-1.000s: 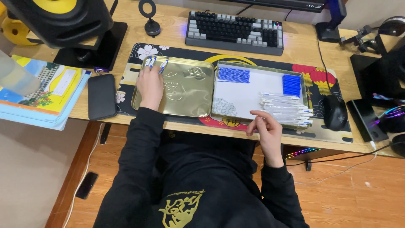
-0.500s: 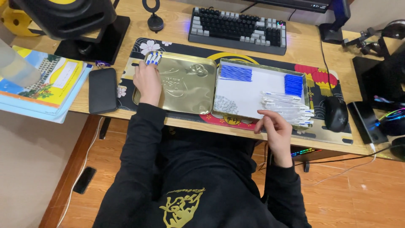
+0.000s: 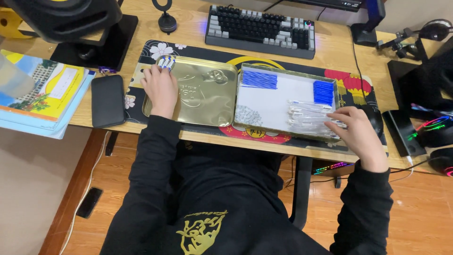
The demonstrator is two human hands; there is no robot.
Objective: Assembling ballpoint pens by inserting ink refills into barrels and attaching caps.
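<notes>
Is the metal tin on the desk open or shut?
Open. The gold lid lies flat beside the white-lined tin, whose inside shows blue pieces and clear tubes.

A home computer desk, by the look of it, set around a wooden desk [image 3: 198, 28]. At its back edge sits a backlit mechanical keyboard [image 3: 261, 30]; left of the keyboard a black speaker [image 3: 66, 19] on a stand, right of it a headset [image 3: 436, 29] and glowing gadgets. A patterned desk mat [image 3: 358, 82] lies before the keyboard, wood flooring [image 3: 424, 208] below.
</notes>
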